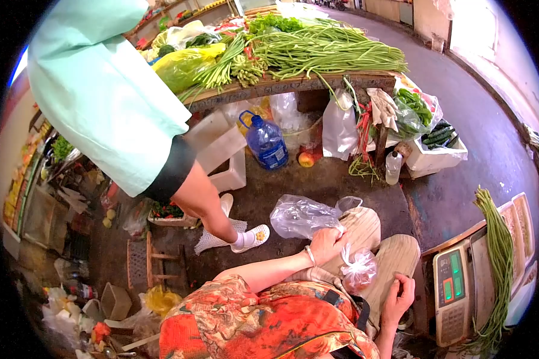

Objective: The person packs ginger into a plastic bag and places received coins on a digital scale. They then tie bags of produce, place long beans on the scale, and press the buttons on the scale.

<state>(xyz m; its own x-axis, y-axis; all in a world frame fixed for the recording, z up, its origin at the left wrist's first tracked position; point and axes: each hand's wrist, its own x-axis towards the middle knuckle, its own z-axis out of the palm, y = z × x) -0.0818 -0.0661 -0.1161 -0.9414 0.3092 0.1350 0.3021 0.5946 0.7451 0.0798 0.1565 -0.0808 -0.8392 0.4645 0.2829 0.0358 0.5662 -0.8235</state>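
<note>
My left hand (328, 245) is closed around the gathered end of a clear plastic bag (299, 216), which hangs out past my knees. A smaller knotted plastic bag (359, 274) with something reddish in it rests on my lap, between my two hands. My right hand (399, 299) lies by my right thigh, fingers loosely bent and apart, holding nothing. To its right stands a scale (452, 281) with lit green and red displays. A bundle of long green beans (498, 263) lies across the scale's pan.
Ahead, a wooden table (245, 88) carries piled long beans and greens. Below it are a blue water jug (266, 142), a foam box (221, 155) and an apple (306, 159). A person in a pale green top (102, 102) stands at left. A low stool (150, 263) sits nearby.
</note>
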